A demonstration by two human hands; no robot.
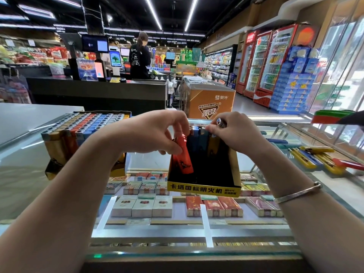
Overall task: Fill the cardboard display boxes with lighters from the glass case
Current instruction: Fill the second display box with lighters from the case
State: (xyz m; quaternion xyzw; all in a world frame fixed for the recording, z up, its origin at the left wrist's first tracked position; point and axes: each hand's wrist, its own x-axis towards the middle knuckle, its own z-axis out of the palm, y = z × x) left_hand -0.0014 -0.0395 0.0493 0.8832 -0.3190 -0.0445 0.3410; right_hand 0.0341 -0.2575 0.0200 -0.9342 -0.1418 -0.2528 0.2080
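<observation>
Over the display box [203,189], left hand [151,133] pinches a red lighter [182,154].

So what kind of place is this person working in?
Most likely a supermarket's tobacco counter: a glass display case holding cigarette packs, red drinks fridges along the right wall, and black checkout counters with screens behind.

Box front [203,189] free; lighters [199,137] behind
</observation>
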